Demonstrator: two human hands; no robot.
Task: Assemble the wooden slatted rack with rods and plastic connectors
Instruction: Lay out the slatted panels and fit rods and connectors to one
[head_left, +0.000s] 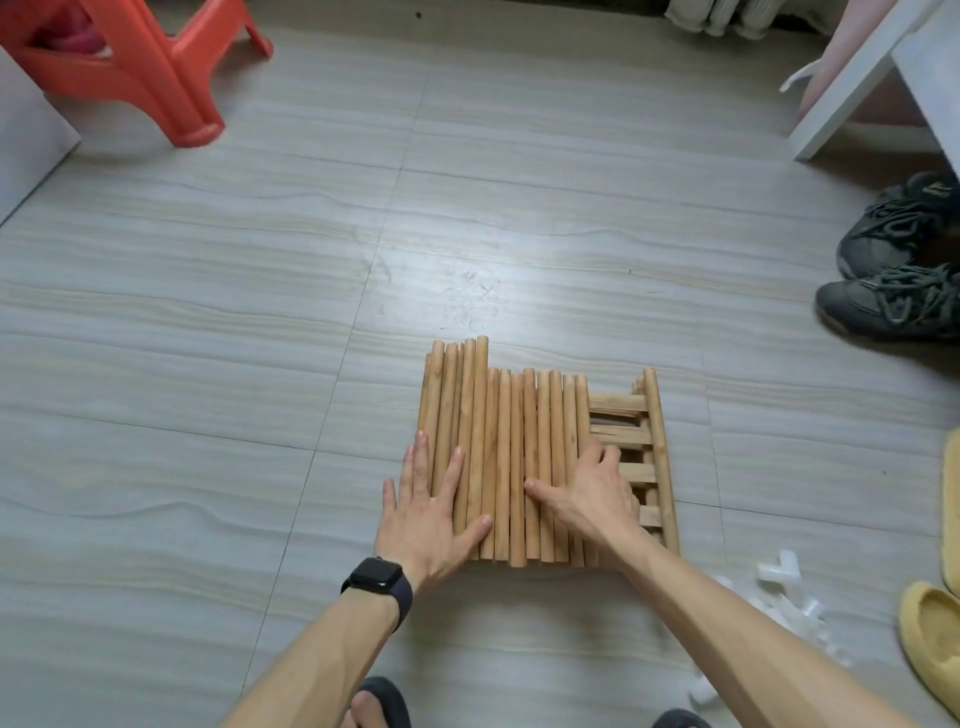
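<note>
Since everything is down on the floor (260, 312) rather than up on a bench, I'm looking nearly straight down at the whole kit. The rods (498, 415) lie side by side in one tight row, stacked on top of the slatted panel (618, 402), which peeks out along the right edge. My guess is they're bunched like that so they don't roll away across the smooth tiles.

The left grip (431, 512) is released: palm flat, fingers straight, pressing on the leftmost rods. To me that looks like a stop to pin that side of the row. The right grip (592, 493) is different. Its thumb is stretched out over the middle rods and its fingers are curled down at the right edge of the bunch, so I read it as grasping the rods, squeezing them toward the left one. I can't see the fingertips well enough to say if they reach the slats underneath.

The plastic connectors (784, 571) sit in a loose white pile on the floor off to the right, near the right forearm and apart from the wood. Nothing's joined yet as far as I can tell, so this feels like sorting before the real assembly.
</note>
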